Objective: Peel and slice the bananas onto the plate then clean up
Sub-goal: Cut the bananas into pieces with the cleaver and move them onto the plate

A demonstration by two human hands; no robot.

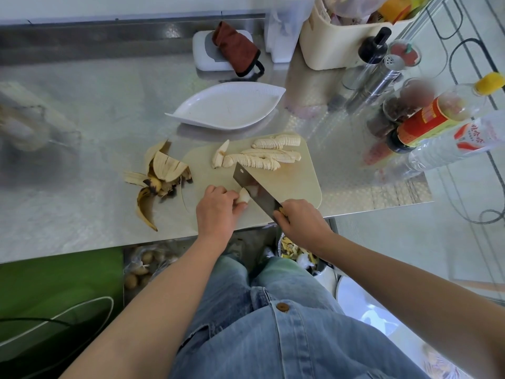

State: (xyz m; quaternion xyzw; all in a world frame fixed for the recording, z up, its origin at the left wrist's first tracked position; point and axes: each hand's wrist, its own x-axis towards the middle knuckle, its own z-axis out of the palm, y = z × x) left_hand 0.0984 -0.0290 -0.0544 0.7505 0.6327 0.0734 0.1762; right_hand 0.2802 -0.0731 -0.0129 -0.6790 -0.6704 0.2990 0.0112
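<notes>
On the beige cutting board (297, 176) lie rows of sliced banana (276, 142) and a short unsliced end beside them. My left hand (218, 207) pinches a small banana stub (244, 198) at the board's near left edge. My right hand (300, 222) grips the handle of a cleaver (254, 188), whose blade rests right beside the stub. A white leaf-shaped plate (232, 108) stands behind the board with nothing on it. Banana peels (158, 181) lie on the steel counter left of the board.
Bottles, shakers and jars (410, 105) crowd the counter's right side. A cream bin (341, 36) and a brown cloth on a white pad (235, 47) stand at the back. Below the counter edge sit a waste bin with scraps (295, 250) and a bag of potatoes (142, 266).
</notes>
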